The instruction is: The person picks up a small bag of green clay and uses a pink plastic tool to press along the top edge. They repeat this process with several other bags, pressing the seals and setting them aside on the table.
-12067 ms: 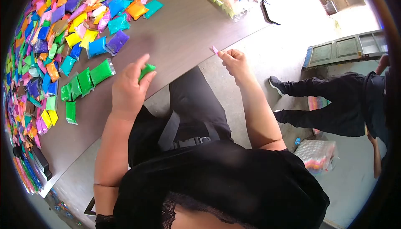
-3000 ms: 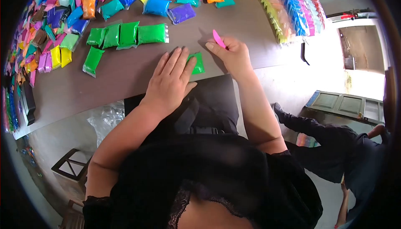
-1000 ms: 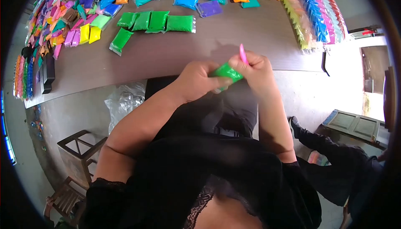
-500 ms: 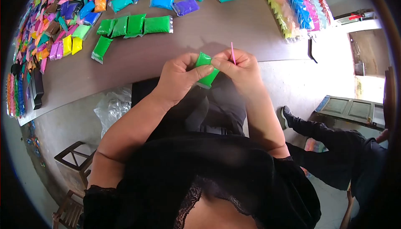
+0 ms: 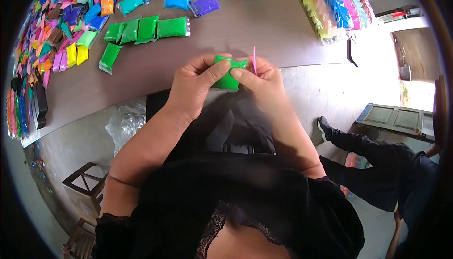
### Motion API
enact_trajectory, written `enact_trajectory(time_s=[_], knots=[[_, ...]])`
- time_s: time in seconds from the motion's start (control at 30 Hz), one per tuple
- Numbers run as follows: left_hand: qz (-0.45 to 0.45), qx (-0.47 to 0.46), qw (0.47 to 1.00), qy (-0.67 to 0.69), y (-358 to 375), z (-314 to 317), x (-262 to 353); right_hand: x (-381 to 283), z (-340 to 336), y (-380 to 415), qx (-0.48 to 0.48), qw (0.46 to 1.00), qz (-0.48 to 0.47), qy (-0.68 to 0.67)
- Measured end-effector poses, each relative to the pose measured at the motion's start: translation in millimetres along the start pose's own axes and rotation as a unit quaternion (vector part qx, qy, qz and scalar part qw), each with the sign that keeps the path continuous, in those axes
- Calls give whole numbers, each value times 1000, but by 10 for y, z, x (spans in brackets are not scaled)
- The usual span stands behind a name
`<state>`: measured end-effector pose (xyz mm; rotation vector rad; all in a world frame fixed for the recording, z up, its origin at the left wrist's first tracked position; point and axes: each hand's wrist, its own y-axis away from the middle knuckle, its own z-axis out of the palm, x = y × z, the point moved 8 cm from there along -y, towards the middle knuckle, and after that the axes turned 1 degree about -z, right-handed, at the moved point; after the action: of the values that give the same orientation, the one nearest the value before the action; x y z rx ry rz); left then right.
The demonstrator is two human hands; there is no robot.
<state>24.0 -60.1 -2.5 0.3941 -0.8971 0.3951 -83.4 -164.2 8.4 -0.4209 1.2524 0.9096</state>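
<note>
A small clear packet filled with green, clay-like material (image 5: 227, 83) is pinched between both hands above the table's front edge. My left hand (image 5: 194, 80) is closed on its left side, thumb across the upper part. On the right side, the thumb of my right hand (image 5: 262, 80) presses near the packet's top edge, fingers curled behind. A thin pink plastic stick (image 5: 255, 60) also stands up out of my right hand. Further left lie several similar green packets (image 5: 146, 28), most in a row and one packet (image 5: 110, 57) just below it.
Many coloured packets (image 5: 71, 18) pile up on the brown table (image 5: 264, 27). Strips of coloured packaging (image 5: 325, 4) hang at the far right. Below are a crumpled plastic bag (image 5: 125, 124) and a wooden stool (image 5: 85, 178). Another person's legs (image 5: 368, 164) show at right.
Both hands have shifted slightly left. The green packet has turned from a slant to more upright, its top edge now spread between the thumbs. The pink stick stays in my right hand.
</note>
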Motion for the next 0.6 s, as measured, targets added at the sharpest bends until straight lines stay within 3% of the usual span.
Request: enact_trajectory(time_s=[0.1,0.2,0.33,0.43,0.5,0.6], knots=[[-38,-34,998,-38,33,94,-47,-33,-64,-18,-17,998,-12,52],[-19,-45,995,-83,59,122,-44,-165,-22,-23,-26,994,-50,91],[-27,-42,997,-53,50,129,-86,-200,-31,-37,-47,990,-102,82],[-34,-29,997,-56,59,114,-62,-205,-62,-34,-27,988,-96,121],[-41,-15,989,-139,64,84,-56,-223,-61,4,-11,992,-68,105],[-43,-25,991,-125,94,120,-102,-185,-124,45,-2,995,-40,89]])
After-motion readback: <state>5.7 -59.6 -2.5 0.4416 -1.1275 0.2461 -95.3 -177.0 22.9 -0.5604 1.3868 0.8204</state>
